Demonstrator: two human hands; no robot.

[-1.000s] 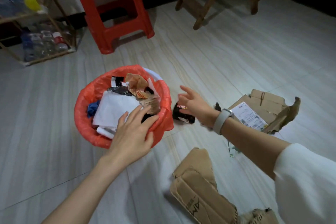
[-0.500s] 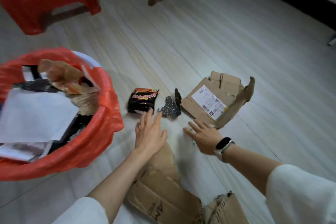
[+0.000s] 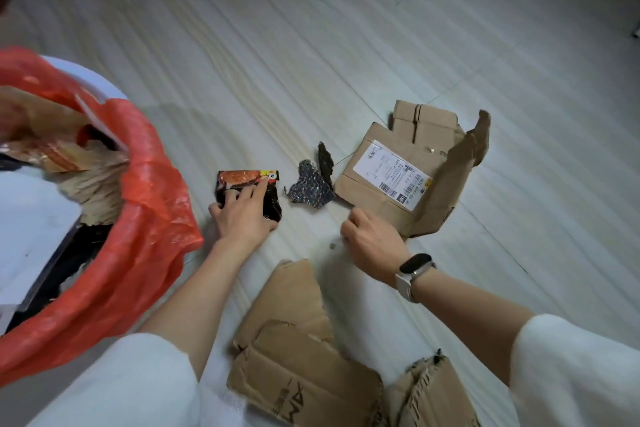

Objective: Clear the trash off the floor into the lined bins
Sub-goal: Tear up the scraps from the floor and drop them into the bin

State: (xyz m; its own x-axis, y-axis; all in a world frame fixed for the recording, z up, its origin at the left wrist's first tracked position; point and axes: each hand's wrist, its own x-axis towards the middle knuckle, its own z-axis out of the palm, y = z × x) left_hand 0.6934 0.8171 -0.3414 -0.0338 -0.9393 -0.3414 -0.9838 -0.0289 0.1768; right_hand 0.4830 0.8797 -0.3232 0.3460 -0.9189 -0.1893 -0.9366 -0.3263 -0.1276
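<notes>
- Pressing my left hand (image 3: 242, 215) flat onto the black snack wrapper (image 3: 247, 192) on the floor (image 3: 346, 45); the fingers (image 3: 258, 189) are lying spread across it, not yet curled under, so I am judging this a pin before the pickup, not a hold.
- Curling my right hand (image 3: 372, 239) into a loose fist just beside the near corner of the flattened labelled carton (image 3: 398, 177); I cannot tell whether it is pinching anything.
- Keeping the red-lined bin (image 3: 149, 191) close on the left, already heaped with paper, so that each piece is travelling only a short way.
- Noting that a dark glittery scrap (image 3: 310, 189) is lying between wrapper and carton, apart from both hands.
- Leaving the torn cardboard (image 3: 294, 340) nearest me for later; its bulk is likely calling for two hands or folding.
</notes>
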